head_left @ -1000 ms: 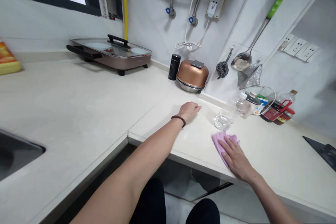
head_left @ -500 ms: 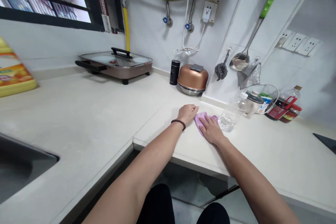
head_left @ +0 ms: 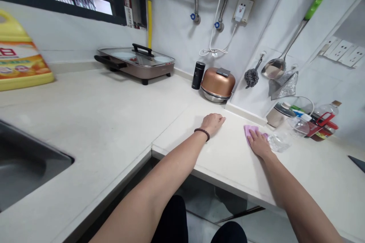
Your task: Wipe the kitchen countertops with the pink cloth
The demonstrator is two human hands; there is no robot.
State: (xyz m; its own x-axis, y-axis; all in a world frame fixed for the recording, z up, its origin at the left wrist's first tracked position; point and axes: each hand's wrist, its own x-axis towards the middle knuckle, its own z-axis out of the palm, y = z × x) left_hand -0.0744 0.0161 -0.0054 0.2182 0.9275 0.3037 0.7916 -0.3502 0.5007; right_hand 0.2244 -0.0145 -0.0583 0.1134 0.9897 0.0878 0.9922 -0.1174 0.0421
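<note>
My right hand (head_left: pixel 259 143) presses a pink cloth (head_left: pixel 251 129) against the white countertop, its fingers over the fabric. Just right of the cloth is a clear plastic bottle (head_left: pixel 281 141), tilted with its cap to the right; I cannot tell whether the hand touches it. My left hand (head_left: pixel 213 122), with a dark beaded bracelet (head_left: pixel 203 133) at the wrist, rests on the counter with its fingers curled in and nothing seen in them. Behind that hand stand a copper-coloured lidded pot (head_left: pixel 218 83) and a black flask (head_left: pixel 198 76).
A lidded electric griddle (head_left: pixel 148 69) sits at the back left, near a yellow jug (head_left: pixel 23 60) and the sink (head_left: pixel 34 159). Jars with a red handle (head_left: pixel 323 121) and a lidded pot (head_left: pixel 281 114) stand behind the bottle. A ladle (head_left: pixel 276 67) and a scrubber (head_left: pixel 252 77) hang on the wall.
My right hand has slid the cloth to the right, away from my left hand. The bottle has shifted right too and tipped over from upright. The view has turned slightly left.
</note>
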